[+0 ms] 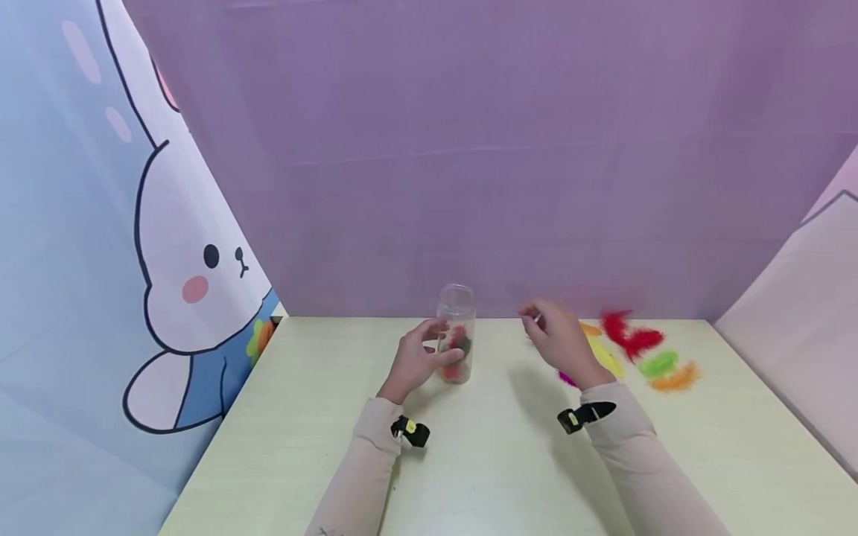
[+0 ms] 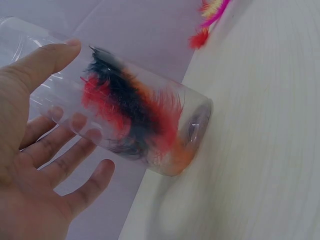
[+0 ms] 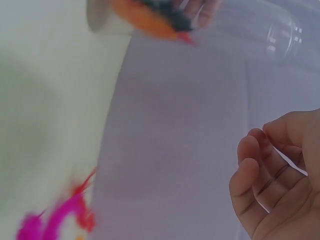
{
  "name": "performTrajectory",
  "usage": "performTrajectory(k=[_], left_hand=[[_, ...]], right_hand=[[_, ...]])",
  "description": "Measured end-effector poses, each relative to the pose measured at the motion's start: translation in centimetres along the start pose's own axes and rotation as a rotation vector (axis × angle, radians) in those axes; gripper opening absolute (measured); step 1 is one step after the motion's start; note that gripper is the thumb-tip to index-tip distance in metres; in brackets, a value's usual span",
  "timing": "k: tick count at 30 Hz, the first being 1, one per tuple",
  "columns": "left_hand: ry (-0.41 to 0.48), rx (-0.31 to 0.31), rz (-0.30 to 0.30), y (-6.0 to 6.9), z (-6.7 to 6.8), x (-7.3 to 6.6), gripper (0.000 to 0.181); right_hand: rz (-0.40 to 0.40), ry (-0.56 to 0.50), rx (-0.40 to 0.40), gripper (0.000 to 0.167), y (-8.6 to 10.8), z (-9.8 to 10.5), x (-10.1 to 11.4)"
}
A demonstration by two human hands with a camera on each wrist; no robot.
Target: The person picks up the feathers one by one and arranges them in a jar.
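Note:
A clear plastic jar stands upright on the table, with its open end up. Inside its lower part lie red, black and orange feathers. My left hand grips the jar from the left, thumb on the near side and fingers behind. To the right of the jar, my right hand hovers above the table, apart from it. Its fingers are loosely bent, thumb close to the index fingertip, and nothing shows between them.
Right of the right hand lie loose feathers: red ones, a green one, an orange one and a yellow one. A magenta feather is partly hidden under that hand. A purple cloth hangs behind the table.

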State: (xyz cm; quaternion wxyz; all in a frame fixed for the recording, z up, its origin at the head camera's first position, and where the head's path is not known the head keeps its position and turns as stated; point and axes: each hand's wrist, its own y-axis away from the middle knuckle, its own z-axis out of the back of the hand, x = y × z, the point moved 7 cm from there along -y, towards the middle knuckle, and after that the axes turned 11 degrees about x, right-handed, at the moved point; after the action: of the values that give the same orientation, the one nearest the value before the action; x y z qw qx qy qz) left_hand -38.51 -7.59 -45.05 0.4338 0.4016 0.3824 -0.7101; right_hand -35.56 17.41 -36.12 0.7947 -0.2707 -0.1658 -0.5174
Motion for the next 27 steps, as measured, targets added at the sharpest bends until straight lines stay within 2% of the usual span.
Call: performTrajectory(k=[4,10,20,27], left_hand=[[-0.002,-0.005,-0.003,0.0,0.2,-0.1,0.063],[0.007,-0.006,-0.004,-0.1,0.2,0.0,0.064],[0.019,-0.008,-0.001,0.0,0.3,0.3,0.064],[0.024,-0.005,0.011,0.1,0.3,0.3,0.066]], right_hand=[[-0.06,-0.01,-0.007,0.015,1.3,0.2,-2.1],[-0.111,0.001,-0.051,0.016,3.3,1.0,-5.1],[-0.199,0.001,-0.074,0.014,6.4,2.6,-9.7],[-0.266,0.033,-0.09,0.018,8.4,3.6,-12.9]])
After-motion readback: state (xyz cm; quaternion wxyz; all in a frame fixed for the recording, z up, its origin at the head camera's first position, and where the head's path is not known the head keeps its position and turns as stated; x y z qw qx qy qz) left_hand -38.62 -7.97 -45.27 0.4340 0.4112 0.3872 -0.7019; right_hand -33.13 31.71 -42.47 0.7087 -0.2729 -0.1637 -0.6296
